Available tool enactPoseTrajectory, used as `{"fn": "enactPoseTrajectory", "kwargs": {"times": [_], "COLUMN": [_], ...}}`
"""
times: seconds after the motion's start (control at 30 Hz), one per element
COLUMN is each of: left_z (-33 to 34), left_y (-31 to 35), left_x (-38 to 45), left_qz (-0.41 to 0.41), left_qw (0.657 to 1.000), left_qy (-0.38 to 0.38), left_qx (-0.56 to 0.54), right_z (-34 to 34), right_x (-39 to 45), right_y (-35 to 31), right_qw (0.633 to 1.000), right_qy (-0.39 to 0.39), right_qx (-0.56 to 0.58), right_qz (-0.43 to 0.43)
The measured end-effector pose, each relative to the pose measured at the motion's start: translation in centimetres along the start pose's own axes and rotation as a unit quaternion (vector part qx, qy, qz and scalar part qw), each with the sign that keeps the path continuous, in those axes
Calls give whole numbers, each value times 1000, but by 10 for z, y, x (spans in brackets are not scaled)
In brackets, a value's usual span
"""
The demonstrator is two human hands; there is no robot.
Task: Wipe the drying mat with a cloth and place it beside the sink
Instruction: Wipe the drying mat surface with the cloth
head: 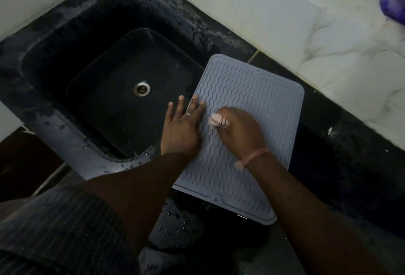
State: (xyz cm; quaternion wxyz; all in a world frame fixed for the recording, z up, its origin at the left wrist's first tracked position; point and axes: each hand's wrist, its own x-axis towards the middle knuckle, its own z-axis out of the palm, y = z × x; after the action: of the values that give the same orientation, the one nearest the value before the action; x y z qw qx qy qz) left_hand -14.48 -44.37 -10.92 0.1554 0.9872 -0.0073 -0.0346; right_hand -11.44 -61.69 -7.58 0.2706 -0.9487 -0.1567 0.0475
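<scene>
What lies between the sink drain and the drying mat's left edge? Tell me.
In the head view, only bare dark sink floor separates the drain from the drying mat; nearer the mat, the left hand's fingertips reach over that edge.

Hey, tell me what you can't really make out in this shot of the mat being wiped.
- Cloth, head view: mostly hidden inside the right hand; its size is unclear.
- Drying mat: the middle and near part is covered by both forearms; left hand presses its edge.
- Purple object: cut by the right edge, blurred.
</scene>
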Motion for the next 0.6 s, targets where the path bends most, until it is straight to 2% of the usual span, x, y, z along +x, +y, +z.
{"fn": "enactPoseTrajectory", "kwargs": {"times": [0.07, 0.13, 0.23, 0.37, 0.43, 0.53, 0.6], "left_z": [-1, 0, 1, -1, -2, -2, 0], "left_y": [2, 1, 0, 0, 0, 0, -1], "left_x": [0, 1, 2, 3, 2, 2, 3], "left_qz": [-4, -5, -3, -2, -6, -2, 4], "left_qw": [1000, 1000, 1000, 1000, 1000, 1000, 1000], "left_qy": [1, 2, -10, -19, -14, -21, -29], "left_qx": [0, -1, -1, -3, -8, -10, -9], "right_z": [0, 2, 4, 14, 19, 17, 11], "right_x": [21, 27, -3, -85, -103, -78, -47], "right_y": [4, 2, -11, -31, -31, -18, -8], "right_qw": [999, 998, 1000, 992, 990, 991, 994], "right_qy": [35, 40, -17, -107, -115, -111, -78], "right_qx": [-11, -20, -6, 41, 55, 44, 24], "right_qz": [32, 41, -1, -52, -56, -67, -67]}}
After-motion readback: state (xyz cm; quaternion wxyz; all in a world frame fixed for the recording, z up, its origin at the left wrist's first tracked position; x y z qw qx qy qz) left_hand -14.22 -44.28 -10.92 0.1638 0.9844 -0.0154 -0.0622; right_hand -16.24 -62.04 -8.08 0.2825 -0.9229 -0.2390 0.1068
